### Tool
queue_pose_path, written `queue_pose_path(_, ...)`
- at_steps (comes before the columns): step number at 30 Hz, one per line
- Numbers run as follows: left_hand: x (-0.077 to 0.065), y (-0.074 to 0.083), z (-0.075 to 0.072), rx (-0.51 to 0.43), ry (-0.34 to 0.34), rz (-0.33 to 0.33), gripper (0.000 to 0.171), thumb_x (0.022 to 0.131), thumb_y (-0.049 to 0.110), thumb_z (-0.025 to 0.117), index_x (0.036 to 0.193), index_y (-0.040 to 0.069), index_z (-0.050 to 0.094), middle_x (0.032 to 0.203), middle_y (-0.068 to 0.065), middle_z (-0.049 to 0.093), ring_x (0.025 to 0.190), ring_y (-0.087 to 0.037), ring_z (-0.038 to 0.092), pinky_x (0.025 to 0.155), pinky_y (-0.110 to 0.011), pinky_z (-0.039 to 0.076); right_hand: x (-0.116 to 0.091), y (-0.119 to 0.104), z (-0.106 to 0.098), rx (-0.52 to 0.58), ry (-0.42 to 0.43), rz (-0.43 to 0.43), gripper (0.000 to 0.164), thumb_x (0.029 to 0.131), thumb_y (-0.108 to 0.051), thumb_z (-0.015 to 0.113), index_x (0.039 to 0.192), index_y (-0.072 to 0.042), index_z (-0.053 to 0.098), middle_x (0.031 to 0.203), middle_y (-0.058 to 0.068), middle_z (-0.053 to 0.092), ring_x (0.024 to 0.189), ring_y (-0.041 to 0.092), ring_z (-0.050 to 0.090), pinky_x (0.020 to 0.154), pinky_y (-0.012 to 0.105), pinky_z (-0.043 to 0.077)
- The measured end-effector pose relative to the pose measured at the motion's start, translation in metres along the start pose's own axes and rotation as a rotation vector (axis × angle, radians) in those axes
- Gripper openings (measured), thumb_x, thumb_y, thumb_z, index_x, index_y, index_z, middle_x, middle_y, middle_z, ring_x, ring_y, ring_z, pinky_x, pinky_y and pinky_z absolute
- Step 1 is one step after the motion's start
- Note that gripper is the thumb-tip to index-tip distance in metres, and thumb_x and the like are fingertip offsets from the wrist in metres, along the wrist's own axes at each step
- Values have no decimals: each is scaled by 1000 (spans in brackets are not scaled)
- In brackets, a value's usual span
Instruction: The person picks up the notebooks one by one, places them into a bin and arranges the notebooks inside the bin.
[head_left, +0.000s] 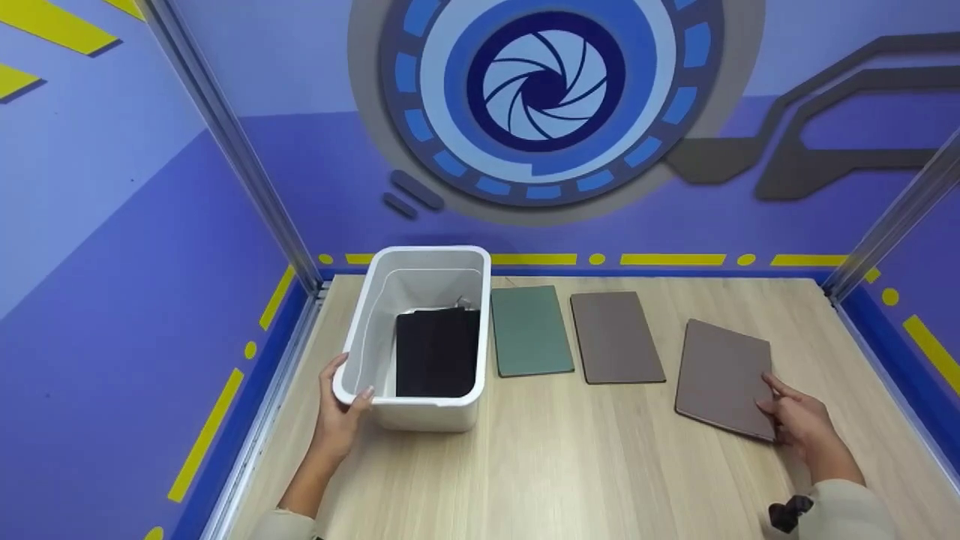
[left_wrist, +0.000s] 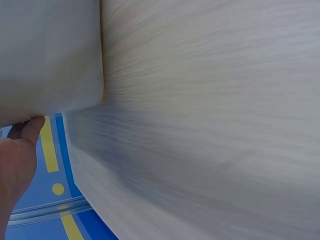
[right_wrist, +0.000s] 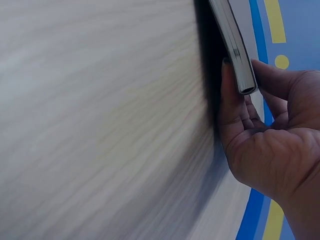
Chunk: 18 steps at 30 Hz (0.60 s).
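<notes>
My left hand (head_left: 337, 412) holds the near left corner of a white plastic bin (head_left: 441, 417), with the thumb over the rim. Inside the bin lie black notebooks (head_left: 435, 352). At the right, my right hand (head_left: 804, 421) pinches a grey-brown notebook (head_left: 724, 379) by its right edge. In the right wrist view the page edges of this notebook (right_wrist: 237, 55) show, with fingers on both sides of it and a dark shadow beside it on the table. The left wrist view has the bin's wall (left_wrist: 47, 55) and part of my left hand (left_wrist: 17, 160).
A green notebook (head_left: 531, 330) lies flat just right of the bin. Beside it lies another grey-brown notebook (head_left: 617, 337). The wooden table (head_left: 570, 465) is bounded by a blue patterned back wall (head_left: 300, 165) and side walls with metal posts (head_left: 232, 135).
</notes>
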<state>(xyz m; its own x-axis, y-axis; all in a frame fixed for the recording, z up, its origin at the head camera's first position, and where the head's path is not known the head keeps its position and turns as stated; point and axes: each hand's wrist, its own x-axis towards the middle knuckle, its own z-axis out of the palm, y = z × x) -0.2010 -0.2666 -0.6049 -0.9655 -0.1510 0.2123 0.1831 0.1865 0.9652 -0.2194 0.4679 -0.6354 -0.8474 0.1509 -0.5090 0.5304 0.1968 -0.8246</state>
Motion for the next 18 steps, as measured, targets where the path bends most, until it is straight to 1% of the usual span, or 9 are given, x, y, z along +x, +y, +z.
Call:
queue_pose_path(1, 0, 0, 0, 0, -1, -5, 75, 98, 3, 64, 162, 10, 25, 154, -22, 43, 128, -27, 53, 100, -16, 44, 0, 0, 1, 3, 4, 1, 80, 107, -21, 60, 168, -26, 9, 178, 24, -1, 91, -8, 63, 81, 23, 58)
queue_pose_path(5, -1, 0, -2, 7, -10, -26, 76, 99, 5, 64, 163, 12, 23, 155, -20, 41, 130, -31, 51, 100, -16, 44, 2, 0, 2, -12, 10, 9, 79, 107, -22, 60, 168, -28, 9, 178, 26, 2, 90, -7, 62, 81, 24, 58)
queue_pose_path(8, -2, 0, -2, 17, -12, -35, 75, 100, 6, 63, 163, 13, 23, 155, -20, 40, 131, -32, 49, 100, -16, 44, 2, 0, 2, -18, 5, 14, 80, 107, -23, 61, 168, -28, 9, 177, 27, -2, 92, -8, 61, 82, 23, 59)
queue_pose_path(11, -2, 0, -2, 16, -10, -32, 75, 99, 6, 63, 163, 12, 23, 155, -21, 40, 129, -32, 50, 99, -17, 45, 2, -1, 2, -16, 5, 12, 81, 106, -22, 62, 168, -27, 10, 177, 27, 0, 92, -7, 62, 82, 24, 59)
queue_pose_path(13, -1, 0, -1, 13, -10, -29, 76, 99, 5, 64, 162, 11, 23, 155, -21, 40, 128, -31, 50, 98, -17, 46, 1, -2, 2, -22, 18, 9, 80, 106, -21, 62, 168, -26, 12, 172, 31, 23, 91, -4, 63, 81, 26, 59)
queue_pose_path(15, -1, 1, -1, 11, -10, -25, 76, 99, 4, 64, 162, 11, 24, 155, -22, 41, 127, -30, 51, 98, -17, 46, 1, -2, 1, -35, 31, 2, 80, 105, -20, 63, 168, -25, 13, 157, 26, 43, 90, 0, 64, 81, 28, 59)
queue_pose_path(16, -1, 1, -1, 8, -10, -24, 76, 99, 4, 64, 162, 12, 24, 155, -22, 41, 127, -29, 51, 98, -17, 46, 0, -3, 1, -41, 33, -2, 80, 105, -20, 63, 168, -25, 14, 153, 24, 46, 90, 1, 64, 81, 28, 60)
queue_pose_path(18, -1, 1, -1, 3, -10, -18, 76, 98, 4, 65, 162, 11, 25, 154, -23, 41, 126, -28, 52, 98, -16, 46, 0, -3, 2, -59, 40, -3, 80, 105, -19, 62, 168, -24, 14, 152, 23, 45, 88, 3, 63, 80, 29, 59)
